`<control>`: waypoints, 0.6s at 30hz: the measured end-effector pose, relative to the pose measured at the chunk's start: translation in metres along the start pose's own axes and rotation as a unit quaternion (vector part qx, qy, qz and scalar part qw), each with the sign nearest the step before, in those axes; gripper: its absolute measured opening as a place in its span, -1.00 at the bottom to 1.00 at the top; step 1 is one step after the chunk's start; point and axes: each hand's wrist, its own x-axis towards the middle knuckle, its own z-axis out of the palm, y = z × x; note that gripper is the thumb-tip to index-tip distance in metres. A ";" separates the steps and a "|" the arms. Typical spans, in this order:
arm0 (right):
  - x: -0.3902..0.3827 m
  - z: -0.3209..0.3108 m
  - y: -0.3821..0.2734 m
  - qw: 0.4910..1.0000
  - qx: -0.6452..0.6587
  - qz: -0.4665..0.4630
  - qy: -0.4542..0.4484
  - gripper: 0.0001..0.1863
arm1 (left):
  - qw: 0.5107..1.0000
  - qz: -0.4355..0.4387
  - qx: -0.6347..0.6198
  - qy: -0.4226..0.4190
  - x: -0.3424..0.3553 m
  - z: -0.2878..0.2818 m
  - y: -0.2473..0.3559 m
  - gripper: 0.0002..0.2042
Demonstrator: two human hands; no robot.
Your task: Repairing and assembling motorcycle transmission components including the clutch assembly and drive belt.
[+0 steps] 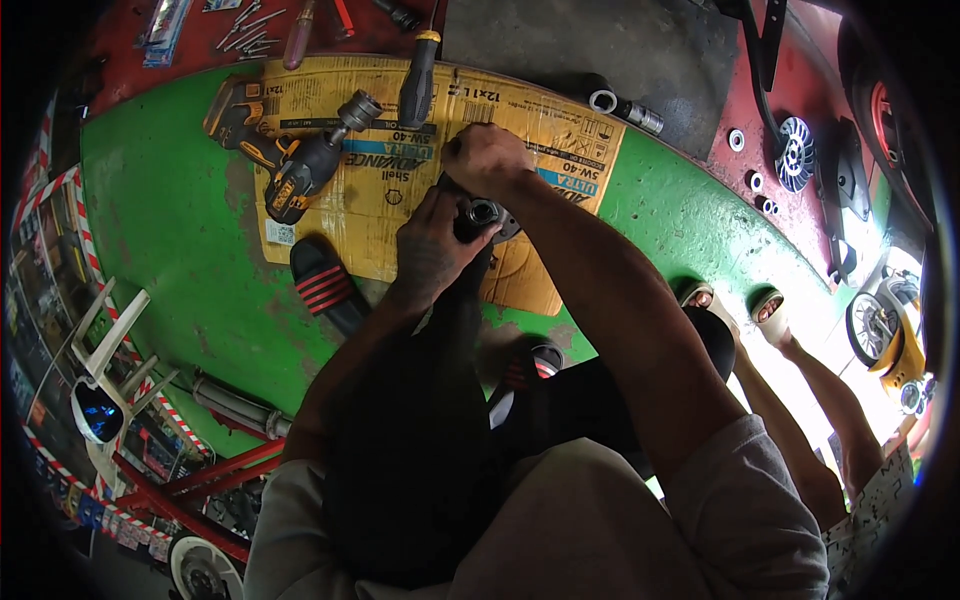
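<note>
My left hand [432, 250] is closed around the side of a dark metal part with a bright round end [483, 212], between my knees and above the cardboard. Just beyond it my right hand [490, 160] is curled into a fist against the far side of that part. A dark bit shows at the fist's left edge; what the fingers hold is hidden. Left of my hands lies a yellow-and-black cordless impact wrench [305, 172] with a steel socket [360, 108] on its nose. A black-and-yellow screwdriver [418, 85] lies past my right hand.
Flattened yellow cardboard [360, 230] covers part of the green floor [160, 200]. A socket tool [630, 112] sits at its far right corner. Metal rings [736, 140] and a finned fan wheel [795, 155] lie at right, near another person's legs [800, 370]. A white chair [110, 335] stands left.
</note>
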 end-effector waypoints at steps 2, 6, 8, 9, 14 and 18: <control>0.000 0.000 0.000 1.000 0.000 0.001 -0.004 -0.47 | 1.000 0.003 -0.004 0.002 -0.001 0.000 0.000 -0.50; 0.001 0.001 0.000 1.000 -0.001 -0.001 -0.002 -0.47 | 1.000 0.000 -0.005 -0.005 -0.001 -0.001 -0.001 -0.50; 0.001 0.002 0.001 1.000 -0.003 -0.003 -0.001 -0.47 | 1.000 0.003 -0.007 -0.007 -0.002 -0.002 -0.003 -0.50; 0.002 0.002 0.001 1.000 -0.002 -0.006 0.003 -0.46 | 1.000 0.002 -0.015 -0.012 -0.002 -0.002 -0.003 -0.50; 0.003 0.003 0.002 1.000 0.001 -0.001 -0.004 -0.46 | 0.999 0.013 -0.039 -0.014 -0.005 -0.003 -0.008 -0.50; 0.001 0.002 0.001 1.000 -0.001 -0.003 0.002 -0.47 | 0.997 0.003 -0.069 -0.030 -0.005 -0.004 -0.013 -0.53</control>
